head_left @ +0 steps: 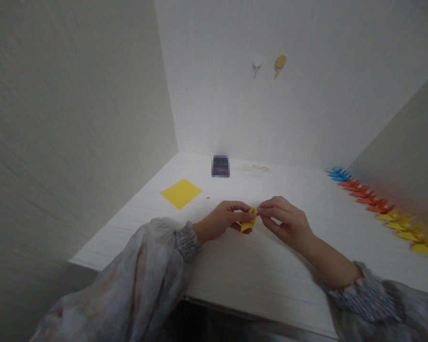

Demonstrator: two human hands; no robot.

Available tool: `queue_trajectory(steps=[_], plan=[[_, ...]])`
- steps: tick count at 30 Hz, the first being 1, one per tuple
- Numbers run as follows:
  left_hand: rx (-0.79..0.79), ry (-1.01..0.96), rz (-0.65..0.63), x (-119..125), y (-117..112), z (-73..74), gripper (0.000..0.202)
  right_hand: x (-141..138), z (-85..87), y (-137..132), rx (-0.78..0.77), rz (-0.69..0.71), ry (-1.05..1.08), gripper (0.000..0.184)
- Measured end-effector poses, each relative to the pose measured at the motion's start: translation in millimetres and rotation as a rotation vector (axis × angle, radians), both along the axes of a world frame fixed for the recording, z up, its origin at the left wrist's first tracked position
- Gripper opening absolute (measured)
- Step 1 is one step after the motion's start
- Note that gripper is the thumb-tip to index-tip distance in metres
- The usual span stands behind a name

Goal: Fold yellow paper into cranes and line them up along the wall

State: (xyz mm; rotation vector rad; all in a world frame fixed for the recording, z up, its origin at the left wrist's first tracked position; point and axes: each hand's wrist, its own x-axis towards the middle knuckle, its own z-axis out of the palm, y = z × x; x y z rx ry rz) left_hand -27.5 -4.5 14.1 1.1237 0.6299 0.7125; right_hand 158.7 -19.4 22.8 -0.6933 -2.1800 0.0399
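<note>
A small piece of folded yellow paper (248, 224) is pinched between the thumb and fingers of my left hand (231, 219), above the white table. My right hand (285, 219) is closed, its thumb and fingertips gripping the upper right corner of the same paper. The exact folds are too small to make out. To the left of my hands, a flat square of yellow paper (181, 193) lies on the table. Between it and my left hand is a tiny orange-red scrap (208, 197).
Folded paper cranes line the table's right side: blue (338, 174), orange (367, 195), then yellow (410, 230). A blurred dark box (220, 166) stands at the back. Two hooks, one white (257, 62) and one yellow (280, 62), are on the back wall. The front table edge (235, 311) is close.
</note>
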Motion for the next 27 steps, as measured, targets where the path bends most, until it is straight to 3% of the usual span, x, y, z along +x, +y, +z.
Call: queue_trajectory(steps=[8, 14, 21, 27], plan=[[0.046, 0.005, 0.035, 0, 1, -1.0, 0.027, -5, 3.6, -5, -0.087, -0.007, 0.068, 0.019], [0.115, 0.074, 0.096, 0, 2, -3.3, 0.032, -11, 1.3, -3, -0.358, -0.009, 0.288, 0.004], [0.113, 0.034, 0.135, 2, 2, -6.0, 0.031, -14, -5.1, 0, -0.660, 0.032, 0.523, 0.006], [0.141, 0.053, 0.174, 2, 0, -2.9, 0.030, -14, -4.9, 0, -0.769, -0.002, 0.551, 0.009]])
